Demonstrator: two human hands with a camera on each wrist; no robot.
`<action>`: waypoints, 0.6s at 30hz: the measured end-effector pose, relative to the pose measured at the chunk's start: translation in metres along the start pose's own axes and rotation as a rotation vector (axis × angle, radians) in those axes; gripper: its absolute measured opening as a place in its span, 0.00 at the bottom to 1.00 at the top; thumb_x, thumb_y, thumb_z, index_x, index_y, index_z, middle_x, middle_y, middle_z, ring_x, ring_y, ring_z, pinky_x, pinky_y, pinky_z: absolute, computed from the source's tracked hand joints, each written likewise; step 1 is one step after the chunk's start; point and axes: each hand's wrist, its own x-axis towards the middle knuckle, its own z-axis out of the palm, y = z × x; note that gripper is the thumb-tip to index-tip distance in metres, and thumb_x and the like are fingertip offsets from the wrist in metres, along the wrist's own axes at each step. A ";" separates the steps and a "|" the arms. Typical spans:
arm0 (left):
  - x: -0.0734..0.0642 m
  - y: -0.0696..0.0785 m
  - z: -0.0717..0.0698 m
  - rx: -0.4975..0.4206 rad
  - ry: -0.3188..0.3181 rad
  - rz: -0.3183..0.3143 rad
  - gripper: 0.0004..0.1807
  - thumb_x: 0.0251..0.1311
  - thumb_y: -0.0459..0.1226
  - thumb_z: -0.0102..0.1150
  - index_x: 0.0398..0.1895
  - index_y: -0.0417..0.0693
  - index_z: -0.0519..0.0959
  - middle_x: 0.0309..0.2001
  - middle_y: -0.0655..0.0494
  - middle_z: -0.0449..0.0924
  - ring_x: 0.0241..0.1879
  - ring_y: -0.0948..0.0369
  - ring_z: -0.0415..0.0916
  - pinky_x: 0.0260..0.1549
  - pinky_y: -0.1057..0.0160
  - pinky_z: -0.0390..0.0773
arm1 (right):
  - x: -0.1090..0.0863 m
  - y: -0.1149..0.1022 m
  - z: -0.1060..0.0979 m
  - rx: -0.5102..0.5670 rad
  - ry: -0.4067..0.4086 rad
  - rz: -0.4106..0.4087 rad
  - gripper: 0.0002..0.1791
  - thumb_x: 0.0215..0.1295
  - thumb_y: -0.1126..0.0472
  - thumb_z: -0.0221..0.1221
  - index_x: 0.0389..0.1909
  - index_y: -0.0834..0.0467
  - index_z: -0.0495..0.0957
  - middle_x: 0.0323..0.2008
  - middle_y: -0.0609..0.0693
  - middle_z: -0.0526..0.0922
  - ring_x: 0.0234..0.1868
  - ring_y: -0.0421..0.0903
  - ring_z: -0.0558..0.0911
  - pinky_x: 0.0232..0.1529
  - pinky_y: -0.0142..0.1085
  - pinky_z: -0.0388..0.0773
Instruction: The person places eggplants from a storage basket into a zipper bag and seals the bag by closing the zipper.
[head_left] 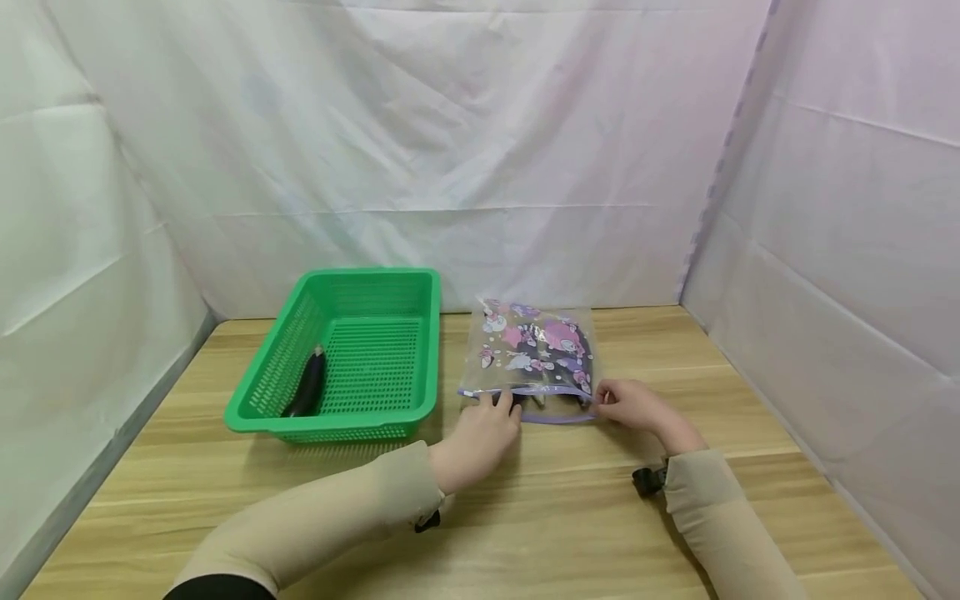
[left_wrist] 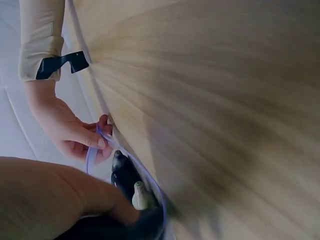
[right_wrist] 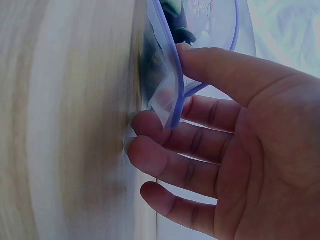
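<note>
A clear zip bag (head_left: 491,354) with pink and purple cartoon prints lies flat, its purple-edged mouth parted toward me. Dark eggplants fill it; inside the mouth the left wrist view shows a dark eggplant end (left_wrist: 124,170) and a pale green stem (left_wrist: 140,196). My left hand (head_left: 480,437) is at the left of the mouth, fingers curled over a dark eggplant (left_wrist: 150,220) that the hand partly hides. At the mouth's right corner, my right hand (head_left: 633,406) pinches the bag edge between thumb and fingers, the other fingertips close to the tabletop.
To the left of the bag stands a green plastic basket (head_left: 433,358). One dark eggplant (head_left: 307,385) leans along its left wall. Pale cloth walls (head_left: 450,150) enclose the wooden table (head_left: 555,517) at the back and both sides.
</note>
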 end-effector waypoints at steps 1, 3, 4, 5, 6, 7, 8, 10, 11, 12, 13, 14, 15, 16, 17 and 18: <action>0.001 0.002 0.001 -0.018 -0.025 -0.004 0.18 0.60 0.34 0.60 0.55 0.47 0.82 0.53 0.43 0.75 0.36 0.52 0.77 0.11 0.66 0.74 | 0.000 0.000 0.000 0.003 -0.001 0.001 0.06 0.62 0.60 0.62 0.28 0.56 0.75 0.21 0.46 0.74 0.21 0.42 0.72 0.23 0.37 0.71; 0.004 0.005 0.002 -0.049 -0.078 -0.015 0.21 0.60 0.34 0.60 0.58 0.44 0.79 0.57 0.43 0.73 0.39 0.51 0.78 0.12 0.65 0.76 | 0.000 0.000 0.000 0.005 -0.002 0.003 0.06 0.61 0.61 0.62 0.29 0.57 0.75 0.21 0.46 0.74 0.22 0.42 0.72 0.24 0.37 0.71; 0.005 0.006 0.003 -0.053 -0.098 -0.019 0.22 0.60 0.34 0.59 0.60 0.43 0.78 0.59 0.43 0.72 0.40 0.50 0.78 0.12 0.65 0.76 | 0.000 0.000 0.000 0.006 -0.001 0.003 0.06 0.61 0.61 0.62 0.28 0.57 0.75 0.21 0.46 0.74 0.22 0.42 0.72 0.24 0.37 0.71; 0.006 0.008 0.004 -0.050 -0.107 -0.023 0.23 0.61 0.35 0.59 0.61 0.43 0.77 0.61 0.43 0.71 0.41 0.49 0.78 0.12 0.65 0.76 | 0.001 0.000 0.000 0.005 -0.001 0.003 0.06 0.61 0.60 0.62 0.28 0.57 0.75 0.21 0.46 0.74 0.22 0.42 0.72 0.24 0.36 0.71; 0.007 0.009 0.005 -0.041 -0.108 -0.027 0.23 0.61 0.35 0.59 0.61 0.43 0.77 0.61 0.43 0.71 0.40 0.50 0.79 0.12 0.65 0.76 | 0.001 0.000 0.000 0.002 0.001 0.001 0.06 0.61 0.60 0.62 0.28 0.57 0.75 0.21 0.46 0.74 0.22 0.42 0.72 0.24 0.36 0.71; 0.008 0.010 0.006 -0.032 -0.105 -0.031 0.23 0.61 0.35 0.59 0.61 0.43 0.77 0.62 0.44 0.71 0.40 0.50 0.79 0.12 0.65 0.76 | 0.001 0.000 -0.001 0.002 0.001 0.001 0.06 0.61 0.60 0.62 0.28 0.57 0.75 0.21 0.46 0.74 0.22 0.42 0.72 0.24 0.36 0.71; 0.009 0.011 0.007 -0.024 -0.101 -0.036 0.23 0.61 0.36 0.59 0.61 0.43 0.77 0.62 0.44 0.71 0.39 0.50 0.79 0.12 0.66 0.76 | 0.001 0.000 -0.001 0.001 0.001 0.003 0.06 0.61 0.60 0.62 0.28 0.57 0.75 0.21 0.46 0.74 0.22 0.42 0.72 0.24 0.36 0.71; 0.012 0.013 0.010 -0.008 -0.093 -0.046 0.23 0.60 0.37 0.59 0.60 0.43 0.77 0.62 0.44 0.71 0.39 0.51 0.79 0.11 0.66 0.76 | 0.001 0.000 -0.001 -0.002 -0.001 0.010 0.06 0.62 0.60 0.61 0.29 0.56 0.76 0.21 0.46 0.74 0.22 0.41 0.72 0.23 0.36 0.71; 0.013 0.014 0.012 -0.006 -0.094 -0.051 0.24 0.60 0.37 0.60 0.60 0.43 0.77 0.62 0.44 0.71 0.39 0.51 0.79 0.11 0.66 0.76 | 0.001 0.000 -0.001 -0.004 -0.003 0.012 0.06 0.62 0.60 0.61 0.29 0.56 0.76 0.21 0.46 0.74 0.22 0.41 0.72 0.23 0.35 0.71; 0.015 0.014 0.013 -0.011 -0.100 -0.055 0.24 0.60 0.38 0.60 0.60 0.43 0.77 0.62 0.43 0.71 0.40 0.50 0.79 0.11 0.66 0.76 | 0.001 0.000 -0.001 -0.006 -0.005 0.010 0.06 0.62 0.60 0.61 0.29 0.57 0.76 0.21 0.46 0.74 0.22 0.41 0.72 0.23 0.36 0.71; 0.016 0.014 0.014 -0.021 -0.113 -0.058 0.24 0.60 0.38 0.59 0.61 0.42 0.77 0.63 0.43 0.70 0.40 0.50 0.79 0.12 0.66 0.76 | 0.001 -0.001 0.000 -0.005 -0.007 0.016 0.06 0.62 0.60 0.61 0.29 0.56 0.76 0.21 0.46 0.74 0.22 0.42 0.72 0.24 0.36 0.71; 0.018 0.014 0.016 -0.038 -0.129 -0.057 0.24 0.61 0.38 0.58 0.61 0.42 0.76 0.63 0.42 0.70 0.41 0.48 0.79 0.12 0.65 0.77 | 0.001 -0.001 0.000 -0.006 -0.010 0.018 0.05 0.62 0.60 0.61 0.29 0.56 0.76 0.21 0.46 0.74 0.22 0.42 0.72 0.24 0.36 0.71; 0.019 0.013 0.018 -0.066 -0.144 -0.055 0.24 0.62 0.38 0.57 0.62 0.41 0.75 0.64 0.41 0.69 0.42 0.47 0.79 0.13 0.64 0.78 | 0.001 -0.001 0.000 -0.005 -0.011 0.020 0.05 0.61 0.60 0.61 0.29 0.56 0.76 0.21 0.46 0.74 0.22 0.42 0.72 0.24 0.36 0.71; 0.020 0.012 0.019 -0.109 -0.163 -0.053 0.24 0.63 0.38 0.56 0.62 0.39 0.75 0.64 0.39 0.68 0.43 0.46 0.78 0.16 0.63 0.80 | 0.001 -0.001 0.000 -0.007 -0.012 0.021 0.05 0.61 0.60 0.61 0.29 0.56 0.76 0.21 0.46 0.74 0.22 0.42 0.72 0.25 0.36 0.71; 0.021 0.010 0.020 -0.163 -0.183 -0.049 0.25 0.64 0.37 0.54 0.63 0.37 0.73 0.65 0.37 0.66 0.45 0.44 0.78 0.21 0.60 0.82 | 0.000 -0.002 0.000 -0.007 -0.013 0.018 0.05 0.61 0.60 0.61 0.30 0.56 0.76 0.21 0.46 0.74 0.23 0.42 0.72 0.25 0.37 0.71; 0.022 0.008 0.021 -0.226 -0.204 -0.045 0.25 0.65 0.38 0.53 0.64 0.36 0.71 0.66 0.35 0.64 0.49 0.42 0.76 0.28 0.58 0.84 | 0.000 -0.002 0.000 -0.007 -0.013 0.014 0.05 0.61 0.60 0.61 0.30 0.56 0.76 0.21 0.46 0.74 0.23 0.42 0.72 0.25 0.37 0.71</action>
